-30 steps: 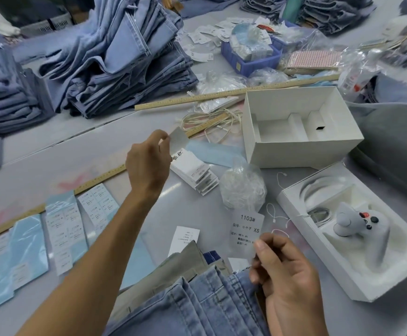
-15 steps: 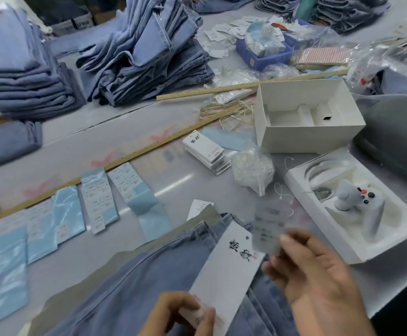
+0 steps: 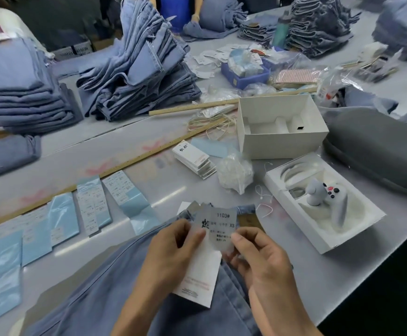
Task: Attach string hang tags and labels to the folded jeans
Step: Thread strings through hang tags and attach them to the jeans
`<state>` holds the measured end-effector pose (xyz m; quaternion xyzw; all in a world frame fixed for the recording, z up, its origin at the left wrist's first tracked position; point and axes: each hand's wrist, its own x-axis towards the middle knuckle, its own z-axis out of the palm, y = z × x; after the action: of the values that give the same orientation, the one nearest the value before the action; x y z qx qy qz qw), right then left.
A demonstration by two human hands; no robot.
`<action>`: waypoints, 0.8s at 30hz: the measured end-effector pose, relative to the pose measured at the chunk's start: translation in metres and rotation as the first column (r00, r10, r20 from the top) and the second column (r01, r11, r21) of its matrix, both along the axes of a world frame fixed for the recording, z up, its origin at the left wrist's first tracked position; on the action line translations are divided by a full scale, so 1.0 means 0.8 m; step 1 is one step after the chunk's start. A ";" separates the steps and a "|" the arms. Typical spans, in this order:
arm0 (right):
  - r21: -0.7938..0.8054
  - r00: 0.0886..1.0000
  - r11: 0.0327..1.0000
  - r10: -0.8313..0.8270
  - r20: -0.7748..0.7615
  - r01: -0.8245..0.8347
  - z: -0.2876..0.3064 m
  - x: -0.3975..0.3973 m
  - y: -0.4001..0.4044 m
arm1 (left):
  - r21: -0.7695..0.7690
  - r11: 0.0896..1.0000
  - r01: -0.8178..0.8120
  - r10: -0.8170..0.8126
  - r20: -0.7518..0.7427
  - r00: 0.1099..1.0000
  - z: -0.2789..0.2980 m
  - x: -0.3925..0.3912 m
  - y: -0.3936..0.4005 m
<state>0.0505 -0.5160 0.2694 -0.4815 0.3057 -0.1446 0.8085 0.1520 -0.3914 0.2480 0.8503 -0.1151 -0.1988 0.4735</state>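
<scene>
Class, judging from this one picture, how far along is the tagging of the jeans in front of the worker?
Done: the jeans lie in front of the worker, and both tags are picked up. In hand: the left hand and right hand hold the translucent size tag over the white hang tag. Left: no string joins them to the jeans yet; loose strings and the tag stack wait on the table.

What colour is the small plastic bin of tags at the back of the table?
Blue; the small plastic bin shows clearly in the head view.

White hang tag's [image 3: 197,275] top behind translucent size label [image 3: 223,226]; label's lower print blurred; jeans [image 3: 95,294] cut off below.
</scene>
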 end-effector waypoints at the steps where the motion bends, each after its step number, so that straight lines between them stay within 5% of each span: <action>1: -0.030 1.000 1.000 -0.006 0.005 0.006 0.001 -0.003 0.001 | -0.145 0.989 -0.035 0.032 -0.021 0.999 0.002 -0.005 -0.002; 4: -0.191 1.000 0.981 -0.014 -0.006 0.013 0.001 -0.009 0.005 | -0.394 0.905 -0.160 0.141 -0.077 0.987 0.009 -0.021 -0.008; 10: -0.306 0.997 0.952 0.008 -0.073 -0.030 -0.005 -0.008 0.005 | -0.587 0.775 -0.236 0.142 -0.203 0.969 0.022 -0.034 -0.013; 18: -0.509 0.993 0.857 0.022 -0.118 -0.079 -0.007 -0.004 0.013 | -0.629 0.765 -0.137 0.080 -0.118 0.990 0.030 -0.040 -0.002; 24: -0.574 0.992 0.815 -0.126 -0.030 0.086 -0.013 -0.002 0.028 | -0.562 0.810 -0.169 0.205 0.000 0.979 0.022 -0.049 -0.005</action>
<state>0.0486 -0.4936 0.2587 -0.6882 0.3014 -0.2583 0.6073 0.1128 -0.3954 0.2653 0.6873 -0.0983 -0.0830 0.7149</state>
